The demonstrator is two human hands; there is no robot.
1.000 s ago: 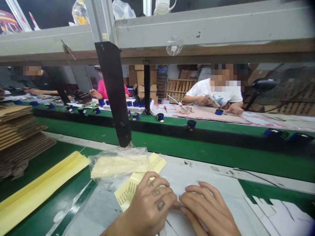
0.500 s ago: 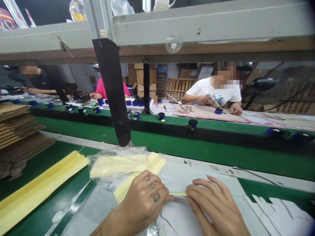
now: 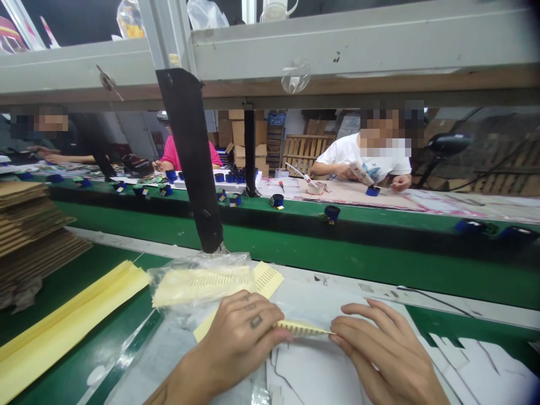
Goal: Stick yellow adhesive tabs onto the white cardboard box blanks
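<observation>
Between my hands, a narrow yellow paper strip (image 3: 304, 328) with a row of dark printed marks is stretched level above the white sheets (image 3: 316, 371). My left hand (image 3: 242, 337) pinches its left end between thumb and fingers. At the other end, the thumb and fingertips of my right hand (image 3: 383, 349) close on the strip's tip. Behind my left hand, more yellow printed strips (image 3: 268, 279) lie on the bench, some inside a clear plastic bag (image 3: 202, 281). Part of one strip is hidden under my left hand.
Long folded yellow paper (image 3: 71, 318) lies at left, near stacked cardboard (image 3: 29, 225). White cut-out pieces (image 3: 489, 360) are at right. Beyond the bench, a green conveyor (image 3: 261, 236) carries blue round parts (image 3: 331, 212). A black-wrapped post (image 3: 189, 163) stands ahead; co-workers sit across.
The strip has turned so its printed face shows, and more of it is visible. My right hand has shifted slightly right, widening the gap between my hands.
</observation>
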